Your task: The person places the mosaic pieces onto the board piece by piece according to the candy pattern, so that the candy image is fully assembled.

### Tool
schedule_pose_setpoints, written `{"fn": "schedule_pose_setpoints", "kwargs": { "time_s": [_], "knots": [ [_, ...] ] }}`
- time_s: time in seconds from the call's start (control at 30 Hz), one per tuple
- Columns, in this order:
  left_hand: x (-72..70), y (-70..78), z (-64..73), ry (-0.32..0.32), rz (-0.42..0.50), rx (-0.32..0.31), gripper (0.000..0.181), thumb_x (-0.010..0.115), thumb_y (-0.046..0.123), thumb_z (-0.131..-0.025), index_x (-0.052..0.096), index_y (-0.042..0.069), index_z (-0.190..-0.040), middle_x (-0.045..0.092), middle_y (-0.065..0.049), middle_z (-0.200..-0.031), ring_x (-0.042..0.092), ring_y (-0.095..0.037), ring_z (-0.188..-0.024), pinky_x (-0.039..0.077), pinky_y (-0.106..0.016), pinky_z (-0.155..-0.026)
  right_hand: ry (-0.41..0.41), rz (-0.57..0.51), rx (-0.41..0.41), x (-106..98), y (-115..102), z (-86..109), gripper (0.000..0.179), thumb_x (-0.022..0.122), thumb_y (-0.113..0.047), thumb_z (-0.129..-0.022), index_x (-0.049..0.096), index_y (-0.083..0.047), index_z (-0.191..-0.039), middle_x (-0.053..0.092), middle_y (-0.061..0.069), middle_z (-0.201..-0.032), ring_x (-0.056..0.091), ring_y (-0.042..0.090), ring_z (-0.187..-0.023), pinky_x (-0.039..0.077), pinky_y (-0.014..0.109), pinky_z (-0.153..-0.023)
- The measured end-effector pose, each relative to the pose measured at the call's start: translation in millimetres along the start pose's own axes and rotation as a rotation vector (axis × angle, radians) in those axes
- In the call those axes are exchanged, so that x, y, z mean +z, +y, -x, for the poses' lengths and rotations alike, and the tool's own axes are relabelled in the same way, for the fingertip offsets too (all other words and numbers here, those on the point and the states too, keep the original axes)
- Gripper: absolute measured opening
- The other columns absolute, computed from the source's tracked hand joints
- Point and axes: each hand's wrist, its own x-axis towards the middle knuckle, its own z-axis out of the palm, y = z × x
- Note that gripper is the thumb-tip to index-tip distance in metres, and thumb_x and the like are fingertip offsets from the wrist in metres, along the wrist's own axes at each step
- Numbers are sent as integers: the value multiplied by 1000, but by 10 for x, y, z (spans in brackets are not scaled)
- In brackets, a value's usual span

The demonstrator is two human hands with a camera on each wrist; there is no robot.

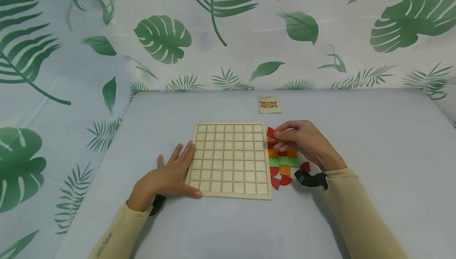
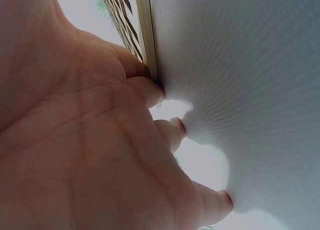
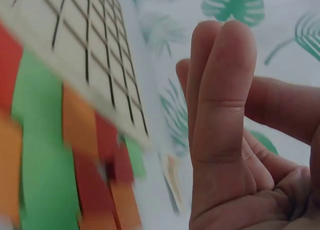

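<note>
A square wooden grid board (image 1: 229, 160) lies flat on the table. My left hand (image 1: 171, 176) rests with fingers spread along the board's left side, its thumb by the near left corner. The left wrist view shows that palm and the board's edge (image 2: 146, 35) against the fingers. Over the board's right edge, my right hand (image 1: 303, 140) pinches a red quarter-circle piece (image 1: 271, 132) between thumb and forefinger; the right wrist view hides this piece behind the fingers. Below that hand lie green pieces (image 1: 287, 161), orange squares (image 1: 285, 170) and red quarter-circle pieces (image 1: 286, 180).
A small pattern card (image 1: 270, 105) printed with a coloured grid design lies behind the board, toward the back of the table. One more red piece (image 1: 305, 166) sits beside the right wrist's black camera strap (image 1: 311, 179). A leaf-print cloth (image 1: 231, 33) hangs behind the table.
</note>
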Motion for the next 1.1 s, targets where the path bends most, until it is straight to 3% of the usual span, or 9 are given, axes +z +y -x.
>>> {"fn": "schedule_pose_setpoints", "kwargs": {
  "time_s": [0.27, 0.4, 0.5, 0.67, 1.1],
  "knots": [
    [-7, -11, 18, -2, 8, -3, 142, 90, 59, -80, -2, 0, -170, -9, -13, -179, -14, -40, -162, -7, -86, -110, -61, -111, 11, 395, -83, -254, 32, 71, -11, -105, 61, 14, -121, 79, 20, -106, 80, 24, -79, 63, 38, -83],
    [-4, -12, 13, -3, 13, 7, 141, 90, 59, -81, -3, 0, -170, -9, -13, -179, -14, -41, -162, -7, -86, -110, -90, -153, -17, 560, -101, -352, 25, 69, -6, -104, 63, 15, -117, 78, 21, -104, 78, 19, -75, 64, 32, -75],
    [-12, 2, 13, -6, 18, 10, 141, 90, 58, -81, -3, 0, -170, -9, -13, -179, -14, -41, -162, -7, -86, -110, -103, -140, -18, 675, -127, -409, 23, 68, -8, -105, 66, 13, -116, 74, 22, -106, 71, 19, -76, 59, 26, -67],
    [-37, 15, 12, -5, 16, 4, 141, 91, 56, -81, -2, 1, -170, -9, -12, -179, -14, -40, -162, -8, -86, -111, -135, -108, -41, 900, -186, -539, 19, 69, -7, -105, 70, 10, -112, 70, 27, -109, 63, 19, -75, 51, 25, -62],
    [-101, -1, 22, -47, 8, -2, 137, 88, 57, -84, -2, 5, -172, -8, -10, -180, -14, -38, -162, -6, -85, -112, -193, 47, -91, 1431, -252, -739, 14, 68, -3, -103, 75, 8, -107, 73, 23, -94, 64, 18, -66, 55, 27, -62]
  ]
}}
